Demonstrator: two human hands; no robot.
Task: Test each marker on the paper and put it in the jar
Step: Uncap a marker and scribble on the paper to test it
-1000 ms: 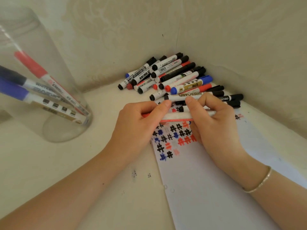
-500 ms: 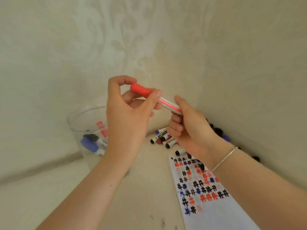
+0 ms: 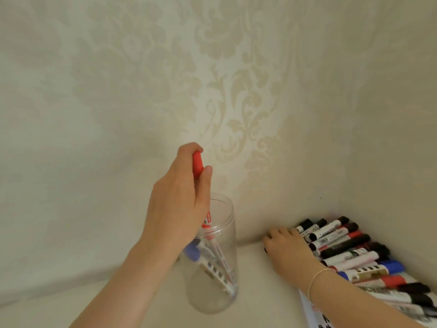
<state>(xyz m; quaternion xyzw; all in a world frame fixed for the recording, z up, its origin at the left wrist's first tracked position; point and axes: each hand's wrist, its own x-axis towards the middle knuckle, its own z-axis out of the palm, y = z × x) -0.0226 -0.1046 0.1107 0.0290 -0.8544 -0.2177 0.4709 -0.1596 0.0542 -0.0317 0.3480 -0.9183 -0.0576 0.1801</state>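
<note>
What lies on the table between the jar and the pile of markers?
In the head view, only the right hand, reaching toward the pile of markers; the table beside the jar is otherwise bare.

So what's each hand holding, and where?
Left hand grips the red marker by its capped top, over the jar. Right hand: can't tell.

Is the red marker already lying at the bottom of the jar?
No, the left hand grips the red marker upright above the jar.
</note>
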